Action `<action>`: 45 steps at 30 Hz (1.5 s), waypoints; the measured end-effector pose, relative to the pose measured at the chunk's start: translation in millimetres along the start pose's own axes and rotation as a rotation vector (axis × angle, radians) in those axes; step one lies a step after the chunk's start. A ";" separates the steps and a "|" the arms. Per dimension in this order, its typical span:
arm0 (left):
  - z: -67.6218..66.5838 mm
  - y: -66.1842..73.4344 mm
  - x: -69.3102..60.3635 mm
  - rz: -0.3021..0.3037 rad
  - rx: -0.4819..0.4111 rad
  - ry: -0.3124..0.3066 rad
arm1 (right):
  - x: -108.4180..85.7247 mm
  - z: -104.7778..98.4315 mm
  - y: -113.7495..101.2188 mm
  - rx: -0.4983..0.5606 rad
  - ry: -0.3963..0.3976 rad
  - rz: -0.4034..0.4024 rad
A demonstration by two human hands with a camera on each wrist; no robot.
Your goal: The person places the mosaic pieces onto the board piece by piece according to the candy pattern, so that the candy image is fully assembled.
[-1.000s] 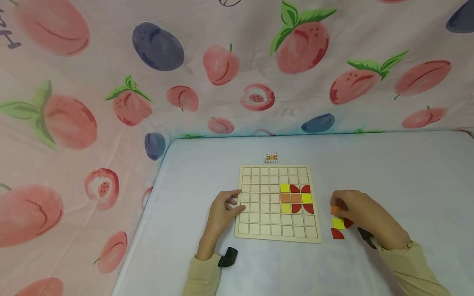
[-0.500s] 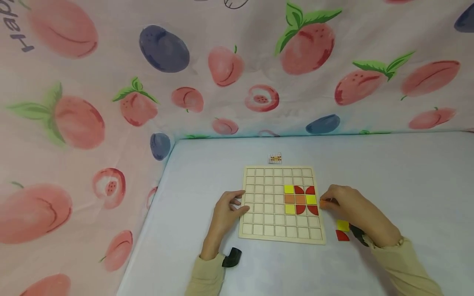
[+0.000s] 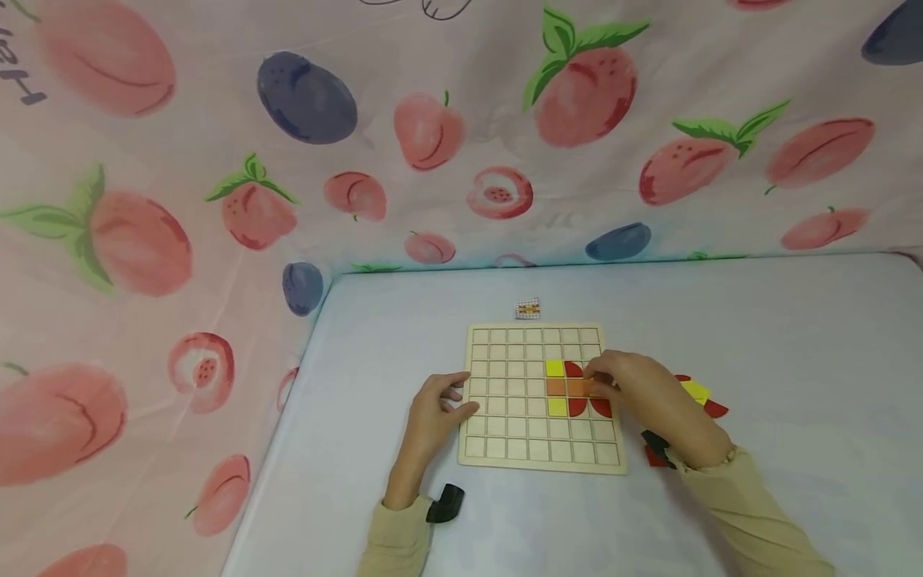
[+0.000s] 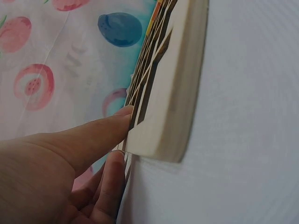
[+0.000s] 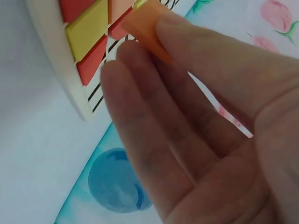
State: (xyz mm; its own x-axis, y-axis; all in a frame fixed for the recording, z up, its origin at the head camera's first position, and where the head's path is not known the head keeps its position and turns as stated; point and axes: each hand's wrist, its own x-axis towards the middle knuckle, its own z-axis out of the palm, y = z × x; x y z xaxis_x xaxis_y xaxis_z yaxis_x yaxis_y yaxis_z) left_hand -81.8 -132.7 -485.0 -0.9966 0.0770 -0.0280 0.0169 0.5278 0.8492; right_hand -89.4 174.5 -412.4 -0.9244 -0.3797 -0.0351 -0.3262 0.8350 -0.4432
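A pale wooden grid board [image 3: 497, 449] lies on the table. Several flat tiles sit in cells at its right side, among them a yellow tile [image 3: 558, 406], an orange tile [image 3: 555, 386] and a red rounded tile [image 3: 577, 406]. My left hand [image 3: 431, 417] rests at the board's left edge, thumb and index fingertip touching it apart from each other. Over the right-hand tiles, my right hand [image 3: 642, 393] pinches an orange square tile [image 5: 145, 25] between thumb and fingers, above the board. From the head, that hand hides some of the tiles beneath it.
Loose yellow [image 3: 695, 391] and red tiles [image 3: 715, 409] lie right of the board, partly behind the right forearm. A small pattern card [image 3: 527, 308] lies beyond the board's far edge. A fruit-printed cloth [image 3: 433, 200] rises behind and to the left.
My right hand has lifted the orange tile from the loose tiles and carried it left, over the board. My left hand stays at the board's left edge.
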 end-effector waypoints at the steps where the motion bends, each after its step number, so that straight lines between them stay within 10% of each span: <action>1: -0.1 0.1 0.0 -0.008 0.000 -0.001 | 0.8 0.4 -1.5 -0.006 0.006 -0.002; 45: -0.7 0.2 0.3 0.014 -0.010 0.003 | 47.7 43.3 -23.2 0.120 -0.017 -0.167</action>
State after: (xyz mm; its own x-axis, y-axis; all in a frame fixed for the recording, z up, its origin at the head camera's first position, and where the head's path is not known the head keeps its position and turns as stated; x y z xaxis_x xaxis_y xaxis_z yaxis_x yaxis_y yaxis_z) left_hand -82.2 -133.2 -484.5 -0.9965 0.0819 -0.0144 0.0303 0.5181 0.8548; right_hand -117.4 119.8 -442.6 -0.8559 -0.5162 0.0331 -0.4476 0.7070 -0.5475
